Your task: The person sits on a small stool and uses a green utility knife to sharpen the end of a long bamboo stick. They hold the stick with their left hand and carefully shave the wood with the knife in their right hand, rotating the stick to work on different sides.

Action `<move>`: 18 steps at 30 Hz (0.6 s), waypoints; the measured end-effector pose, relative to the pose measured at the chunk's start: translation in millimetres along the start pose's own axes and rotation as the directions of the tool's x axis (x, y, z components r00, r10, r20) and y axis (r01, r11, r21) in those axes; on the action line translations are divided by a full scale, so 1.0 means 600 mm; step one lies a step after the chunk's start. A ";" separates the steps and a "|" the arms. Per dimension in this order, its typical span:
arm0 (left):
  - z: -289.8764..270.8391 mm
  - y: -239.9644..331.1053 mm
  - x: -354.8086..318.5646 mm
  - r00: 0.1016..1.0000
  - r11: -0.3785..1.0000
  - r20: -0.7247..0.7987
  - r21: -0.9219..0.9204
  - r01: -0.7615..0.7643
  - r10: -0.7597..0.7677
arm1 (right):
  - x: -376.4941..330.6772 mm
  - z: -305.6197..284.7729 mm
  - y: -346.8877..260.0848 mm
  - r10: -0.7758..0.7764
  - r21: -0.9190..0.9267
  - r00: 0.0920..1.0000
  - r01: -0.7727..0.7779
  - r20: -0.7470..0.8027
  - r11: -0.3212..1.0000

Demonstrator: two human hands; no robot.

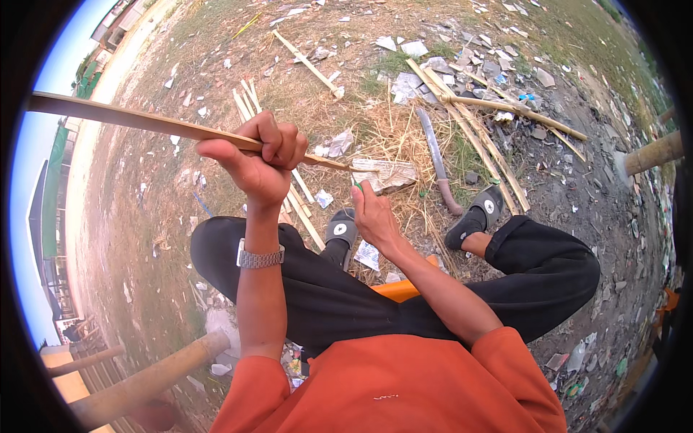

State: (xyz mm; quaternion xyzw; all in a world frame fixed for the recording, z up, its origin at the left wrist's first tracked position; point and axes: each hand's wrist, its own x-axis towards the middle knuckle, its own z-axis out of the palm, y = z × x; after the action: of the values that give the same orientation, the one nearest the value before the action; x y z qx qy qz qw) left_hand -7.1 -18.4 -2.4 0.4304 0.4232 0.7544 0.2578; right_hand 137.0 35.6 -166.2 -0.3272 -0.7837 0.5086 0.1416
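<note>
My left hand [267, 159] is closed around a long, flat bamboo strip [144, 119], which runs from the far left down to a narrow end in front of me. Close to that end, my right hand [375, 216] is closed on a small tool with a green handle [356, 186]. Its thin working part is too small to make out, but it looks like a knife. Just beyond the strip's end, a pale, weathered wood block [390, 174] lies on the ground among shavings [393, 141].
A machete [432, 148] lies right of the block, near my right foot [480, 213]. Long split strips [476, 137] and a bamboo pole [520, 110] lie further right. More strips [249, 101] lie beyond my left hand. Thick posts [653, 153] stand at the sides; broken tile pieces litter the ground.
</note>
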 end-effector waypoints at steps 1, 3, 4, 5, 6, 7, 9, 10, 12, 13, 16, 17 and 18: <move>0.000 -0.002 0.000 1.000 1.000 -0.006 -0.011 0.006 -0.006 | 0.005 0.018 0.028 0.031 -0.002 0.999 -0.031 -0.029 1.000; -0.004 0.000 0.003 1.000 1.000 -0.019 -0.019 0.010 -0.011 | 0.004 0.018 0.038 0.081 -0.104 0.994 -0.088 -0.071 0.991; -0.003 0.002 0.006 1.000 1.000 -0.026 -0.011 0.003 -0.003 | 0.009 0.019 0.040 0.092 -0.114 0.994 -0.097 -0.052 0.989; 0.000 0.001 0.002 0.999 1.000 -0.039 -0.007 0.004 -0.005 | 0.008 0.016 0.037 0.112 -0.127 0.993 -0.115 -0.027 0.985; 0.002 -0.001 -0.002 0.999 1.000 -0.052 -0.004 0.006 -0.006 | 0.009 0.013 0.033 0.132 -0.140 0.991 -0.132 -0.003 0.981; 0.002 -0.003 -0.006 0.998 1.000 -0.066 0.005 0.008 -0.008 | 0.012 0.013 0.026 0.055 -0.116 0.998 -0.055 -0.004 0.992; 0.006 -0.002 0.000 0.997 1.000 -0.077 0.014 -0.003 0.004 | 0.021 0.034 0.063 0.030 -0.130 0.997 -0.039 -0.066 0.991; 0.008 -0.002 0.000 0.997 1.000 -0.071 -0.002 0.009 -0.009 | 0.022 0.045 0.084 0.018 -0.136 0.995 -0.031 -0.095 0.990; 0.003 -0.003 -0.003 0.998 1.000 -0.064 -0.016 0.024 -0.025 | 0.018 0.026 0.076 0.053 -0.225 0.994 -0.073 -0.093 0.972; 0.003 -0.001 0.002 0.997 1.000 -0.073 -0.005 0.010 -0.010 | 0.023 0.023 0.075 0.065 -0.232 0.995 -0.080 -0.074 0.969; 0.007 -0.004 -0.002 0.994 1.000 -0.105 0.019 0.008 -0.006 | 0.016 0.017 0.047 0.071 -0.160 0.997 -0.073 -0.023 0.984; 0.008 -0.003 -0.001 0.994 1.000 -0.106 0.028 0.007 -0.004 | 0.014 0.022 0.043 0.029 -0.132 0.999 -0.034 -0.036 0.991; 0.010 -0.002 0.000 0.994 0.999 -0.107 0.038 0.006 -0.002 | 0.013 0.024 0.043 -0.013 -0.105 0.999 0.007 -0.050 0.994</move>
State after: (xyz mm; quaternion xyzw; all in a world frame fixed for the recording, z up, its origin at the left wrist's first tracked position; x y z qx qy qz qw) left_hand -2.1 -15.2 -2.0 0.3933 0.4516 0.7677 0.2280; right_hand 132.4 37.5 -196.5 -0.3430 -0.8071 0.4578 0.1464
